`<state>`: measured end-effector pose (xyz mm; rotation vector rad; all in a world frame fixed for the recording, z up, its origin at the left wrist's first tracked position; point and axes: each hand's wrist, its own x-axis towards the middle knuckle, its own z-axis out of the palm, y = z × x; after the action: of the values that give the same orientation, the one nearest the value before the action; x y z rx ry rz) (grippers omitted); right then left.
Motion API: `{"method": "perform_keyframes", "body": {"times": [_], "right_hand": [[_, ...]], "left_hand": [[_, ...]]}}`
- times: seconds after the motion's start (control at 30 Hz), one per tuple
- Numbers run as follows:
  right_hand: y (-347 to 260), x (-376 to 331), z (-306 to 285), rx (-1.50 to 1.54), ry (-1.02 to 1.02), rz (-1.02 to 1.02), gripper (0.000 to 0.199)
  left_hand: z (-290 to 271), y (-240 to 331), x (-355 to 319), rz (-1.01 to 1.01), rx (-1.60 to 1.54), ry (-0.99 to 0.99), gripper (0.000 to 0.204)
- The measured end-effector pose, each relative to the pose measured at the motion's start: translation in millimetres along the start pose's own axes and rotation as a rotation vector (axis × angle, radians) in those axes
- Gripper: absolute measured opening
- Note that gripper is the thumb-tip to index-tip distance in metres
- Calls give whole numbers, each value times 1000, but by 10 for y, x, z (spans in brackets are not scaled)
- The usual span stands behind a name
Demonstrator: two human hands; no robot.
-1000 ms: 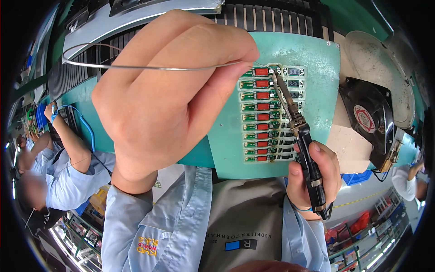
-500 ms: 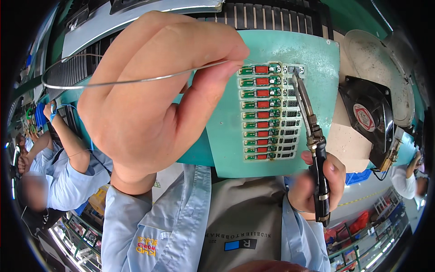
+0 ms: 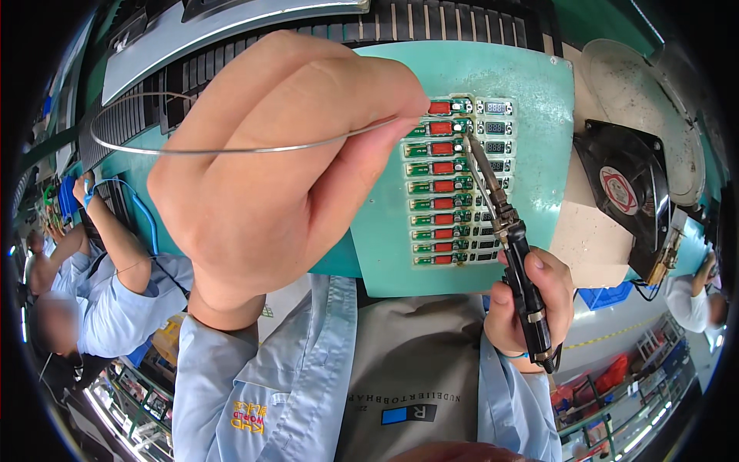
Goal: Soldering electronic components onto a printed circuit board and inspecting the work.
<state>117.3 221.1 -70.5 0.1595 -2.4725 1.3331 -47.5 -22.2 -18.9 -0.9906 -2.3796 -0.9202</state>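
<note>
My left hand (image 3: 262, 169) pinches a thin solder wire (image 3: 254, 149) between thumb and forefinger, and the wire loops out to the left behind it. The fingertips hover over the left end of the top rows of small green circuit boards (image 3: 418, 167), each bearing a red part. These boards lie in a column on a light-green plate (image 3: 539, 85), with small dark digit displays (image 3: 495, 147) alongside on the right. My right hand (image 3: 553, 296) grips a black-handled soldering iron (image 3: 527, 281). Its tip is at the right end of an upper board; whether it touches is unclear.
Right of the plate stands a black fan (image 3: 620, 189), near a clear round dish cover (image 3: 647, 115). A dark slatted conveyor (image 3: 439, 21) runs behind the plate. At the left, a co-worker's arm (image 3: 115, 231) rests over the bench.
The soldering iron has moved left from the displays to the right ends of the green boards. My left hand has shifted slightly right and down with the wire. The plate appears slightly higher in view.
</note>
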Motion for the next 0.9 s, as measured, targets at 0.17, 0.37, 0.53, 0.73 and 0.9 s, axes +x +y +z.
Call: {"method": "perform_keyframes", "body": {"times": [0.17, 0.37, 0.53, 0.73, 0.9], "right_hand": [[10, 6, 24, -8, 12, 5, 43], [28, 7, 40, 29, 22, 12, 44], [21, -3, -9, 11, -71, 45, 42], [-23, 11, -18, -26, -110, 52, 41], [54, -23, 20, 42, 3, 41, 46]], "left_hand": [[2, -16, -11, -26, -28, 7, 18], [18, -21, -12, -38, -48, -3, 19], [70, -107, -21, 65, -56, 3, 20], [88, -155, -69, 68, -85, 57, 20], [125, -93, -27, 35, -80, 8, 19]]}}
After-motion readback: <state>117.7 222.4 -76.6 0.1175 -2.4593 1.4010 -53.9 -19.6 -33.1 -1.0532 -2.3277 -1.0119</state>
